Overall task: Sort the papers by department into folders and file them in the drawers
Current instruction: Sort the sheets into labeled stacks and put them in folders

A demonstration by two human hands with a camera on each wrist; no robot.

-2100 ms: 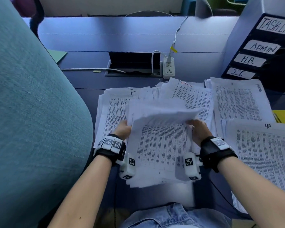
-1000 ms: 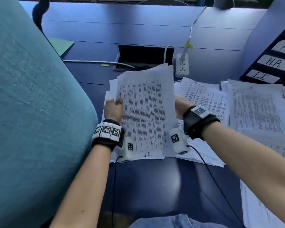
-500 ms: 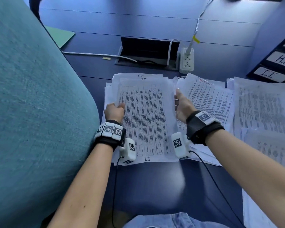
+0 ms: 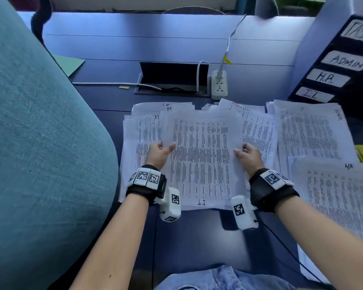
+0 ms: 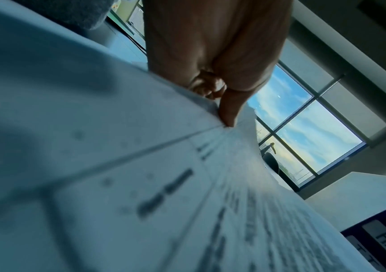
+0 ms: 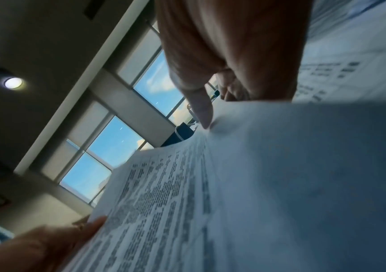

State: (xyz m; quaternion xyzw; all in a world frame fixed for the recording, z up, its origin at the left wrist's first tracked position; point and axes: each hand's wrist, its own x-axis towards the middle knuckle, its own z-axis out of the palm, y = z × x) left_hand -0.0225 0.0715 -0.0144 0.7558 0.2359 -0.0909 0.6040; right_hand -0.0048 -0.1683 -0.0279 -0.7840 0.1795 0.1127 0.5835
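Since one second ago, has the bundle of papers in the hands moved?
Yes. The bundle of papers stood up, hiding the cable hatch; now it lies flat, below the hatch, on the IT pile.

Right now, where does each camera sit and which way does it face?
Head: looks down at the desk; both forearms, left hand and right hand hold the IT sheets.
Left wrist: under the left palm, facing up along the thumb to windows.
Right wrist: likewise, showing both hands.
Shared: all three see the held sheets.
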